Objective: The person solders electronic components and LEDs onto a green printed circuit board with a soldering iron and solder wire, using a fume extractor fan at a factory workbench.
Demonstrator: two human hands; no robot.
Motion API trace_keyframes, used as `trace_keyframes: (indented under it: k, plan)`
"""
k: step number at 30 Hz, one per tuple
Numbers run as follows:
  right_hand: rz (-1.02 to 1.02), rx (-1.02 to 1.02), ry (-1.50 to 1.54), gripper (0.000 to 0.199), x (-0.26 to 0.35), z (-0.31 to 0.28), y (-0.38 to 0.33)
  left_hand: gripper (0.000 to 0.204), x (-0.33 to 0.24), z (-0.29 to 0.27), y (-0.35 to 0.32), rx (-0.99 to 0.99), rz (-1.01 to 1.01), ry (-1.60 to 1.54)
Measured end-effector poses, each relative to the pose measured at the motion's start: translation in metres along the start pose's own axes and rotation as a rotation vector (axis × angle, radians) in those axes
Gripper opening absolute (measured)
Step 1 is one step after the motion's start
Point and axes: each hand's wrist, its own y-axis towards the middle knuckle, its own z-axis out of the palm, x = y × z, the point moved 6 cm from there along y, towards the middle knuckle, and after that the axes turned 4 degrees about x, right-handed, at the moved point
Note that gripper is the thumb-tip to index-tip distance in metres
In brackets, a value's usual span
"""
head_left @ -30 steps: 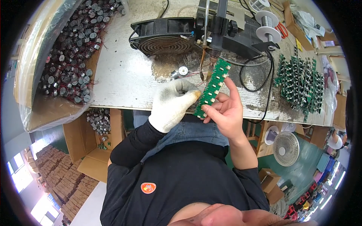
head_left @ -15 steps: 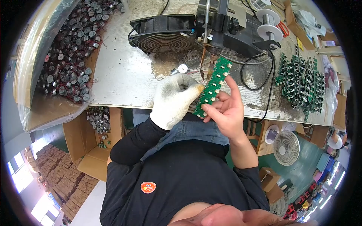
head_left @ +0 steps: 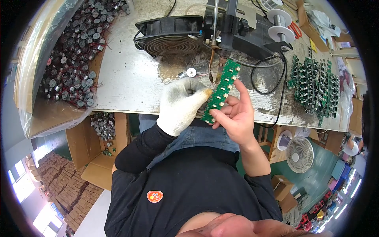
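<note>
My right hand (head_left: 236, 120), bare, grips a long green circuit board (head_left: 222, 93) near its lower end, thumb on top and fingers behind and along the edge. Small white connectors sit in a row on the board, which slants up toward the soldering iron tip (head_left: 219, 73). My left hand (head_left: 179, 103), in a white glove, is closed in a pinch against the board's left edge; what its fingertips hold is hidden. Just beyond it, a small round motor (head_left: 191, 72) with thin wires lies on the table. A thin copper-coloured tube (head_left: 211, 65) points down beside the iron.
A black fan (head_left: 169, 37) stands behind my hands. Solder spools (head_left: 281, 27) sit at the back right. Stacked circuit boards (head_left: 316, 89) lie at the right, with a black cable (head_left: 285, 85) nearer. Many small motors (head_left: 75, 59) fill a plastic-lined box on the left.
The circuit board and my right hand have shifted very slightly to the left. My left hand keeps its pinch at nearly the same spot.
</note>
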Motion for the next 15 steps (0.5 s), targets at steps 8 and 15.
trace_keyframes:
  k: [8,15]
  plan:
    - [0.034,-0.025,0.012,0.084,-0.006,0.003,0.001,0.018,-0.004,-0.007,-0.002,0.020,-0.021,0.063]
    - [0.043,-0.092,-0.063,0.080,-0.001,-0.010,0.006,0.036,-0.045,-0.039,-0.021,-0.142,0.741,0.843]
